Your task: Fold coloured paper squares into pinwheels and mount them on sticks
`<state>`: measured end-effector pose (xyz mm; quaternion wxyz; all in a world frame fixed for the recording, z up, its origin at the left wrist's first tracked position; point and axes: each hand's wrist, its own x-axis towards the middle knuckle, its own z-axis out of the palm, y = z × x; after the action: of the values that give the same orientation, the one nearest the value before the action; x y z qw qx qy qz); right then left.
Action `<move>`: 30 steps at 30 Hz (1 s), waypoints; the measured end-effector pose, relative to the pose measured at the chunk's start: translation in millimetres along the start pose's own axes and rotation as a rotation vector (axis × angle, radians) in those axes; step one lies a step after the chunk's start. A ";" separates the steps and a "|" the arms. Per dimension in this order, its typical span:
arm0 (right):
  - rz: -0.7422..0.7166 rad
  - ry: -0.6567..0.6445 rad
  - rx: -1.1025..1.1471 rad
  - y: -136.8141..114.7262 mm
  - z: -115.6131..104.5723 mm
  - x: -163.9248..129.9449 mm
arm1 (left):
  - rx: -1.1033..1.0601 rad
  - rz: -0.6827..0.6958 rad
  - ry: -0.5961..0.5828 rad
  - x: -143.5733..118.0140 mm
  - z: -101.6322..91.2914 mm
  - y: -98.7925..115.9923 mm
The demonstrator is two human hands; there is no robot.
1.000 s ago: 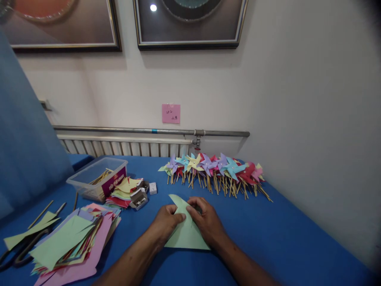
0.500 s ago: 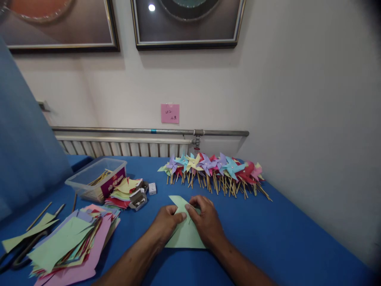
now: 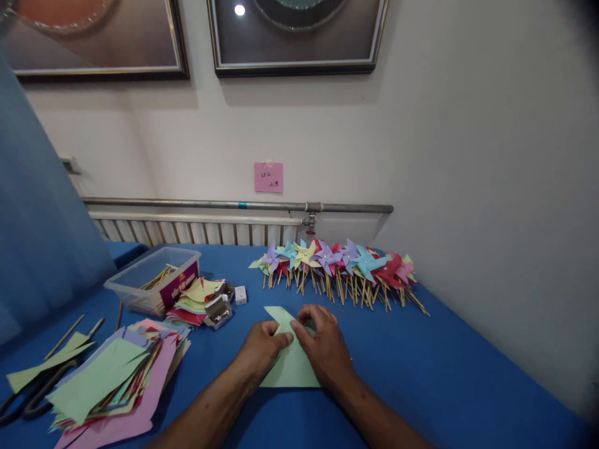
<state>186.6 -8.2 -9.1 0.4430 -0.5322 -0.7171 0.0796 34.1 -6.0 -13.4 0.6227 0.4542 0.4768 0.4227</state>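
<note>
A pale green sheet of paper (image 3: 292,368) is between my two hands, above the blue table. Its upper left corner sticks out as a slanted point. My left hand (image 3: 264,346) pinches the paper from the left, thumb on top. From the right, my right hand (image 3: 322,340) grips it, with the thumb pressed on the face and the fingers curled at the far edge. Both thumbs almost meet near the middle. The fingertips under the paper are hidden.
Finished paper pinwheels (image 3: 327,259) on sticks lie along the back. On the left are stacked coloured papers (image 3: 96,380), scissors (image 3: 42,390), a clear plastic box (image 3: 135,284) with sticks, smaller cut papers (image 3: 199,296) and small boxes of metal pins (image 3: 218,312). A wall (image 3: 491,218) borders the right.
Almost nothing differs. Both hands keep their hold on the green paper, and the view has shifted very slightly.
</note>
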 end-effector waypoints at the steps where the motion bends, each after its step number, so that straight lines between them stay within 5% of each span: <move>1: -0.021 0.020 -0.002 0.6 -1.7 -0.1 | -0.016 0.000 0.011 0.0 0.0 0.5; 5: -0.228 0.055 -0.007 1.0 -11.3 -5.0 | -0.131 0.005 0.085 0.5 -3.2 4.6; 9: -0.478 -0.095 -0.055 -8.0 -14.3 -17.0 | -0.290 0.038 0.114 0.4 -9.2 10.5; 16: -0.583 -0.207 -0.173 -30.0 2.3 -27.1 | -0.393 0.067 0.102 -4.7 -7.5 18.7; 23: -0.357 -0.079 0.031 -19.0 0.7 -21.3 | -0.338 0.101 0.083 -1.1 -7.0 13.9; 30: -0.044 -0.102 0.068 -17.0 -0.7 -13.7 | -0.305 0.068 0.047 -3.8 -3.0 12.1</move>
<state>175.9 -27.0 -6.2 0.4255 -0.4960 -0.7472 0.1211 29.3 -6.4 -1.2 0.6584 0.3603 0.4060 0.5214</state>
